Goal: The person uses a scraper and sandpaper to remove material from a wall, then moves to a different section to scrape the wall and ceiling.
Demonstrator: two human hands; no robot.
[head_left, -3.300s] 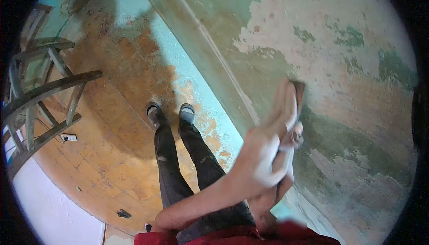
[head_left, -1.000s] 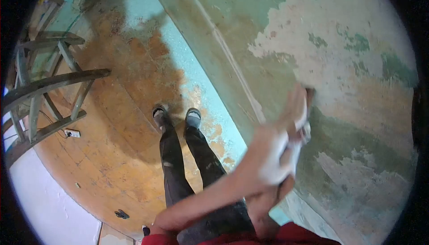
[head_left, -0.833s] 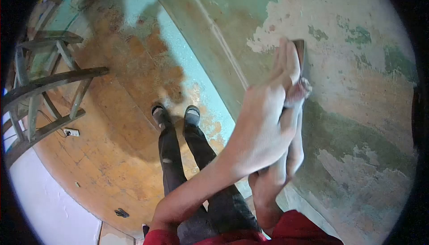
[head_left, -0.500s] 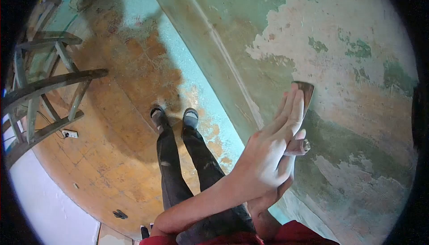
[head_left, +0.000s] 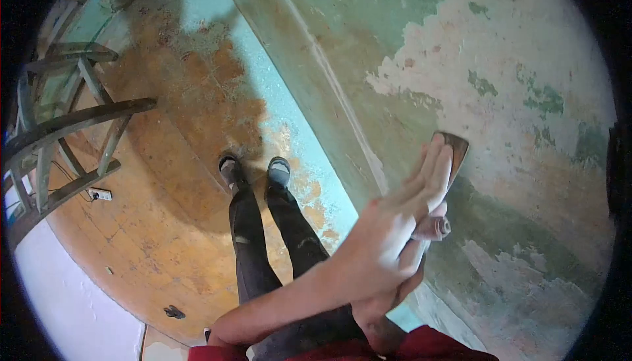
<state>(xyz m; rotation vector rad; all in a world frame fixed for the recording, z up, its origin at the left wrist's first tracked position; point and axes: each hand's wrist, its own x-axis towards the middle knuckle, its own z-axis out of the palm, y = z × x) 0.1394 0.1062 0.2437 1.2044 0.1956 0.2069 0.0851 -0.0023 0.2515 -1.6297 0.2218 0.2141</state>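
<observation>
A scraper [head_left: 457,153] with a wide blade rests against the patchy green and pale wall [head_left: 520,137], right of centre. My left hand [head_left: 385,232] lies over it with long fingers stretched out flat, their tips on the blade. Underneath, my right hand [head_left: 408,283] is wrapped round the handle, whose rounded end sticks out to the right. My left hand and the handle hide much of my right hand.
A grey wooden ladder-like frame [head_left: 99,109] stands at the left. Near it a power socket strip [head_left: 100,194] lies on the worn orange floor [head_left: 151,242]. A small dark object [head_left: 174,312] lies lower left. My feet are beside the wall's base.
The view has shifted slightly. Both hands and the scraper appear a little lower in the picture, with the blade a little farther right. The hold on the scraper looks the same.
</observation>
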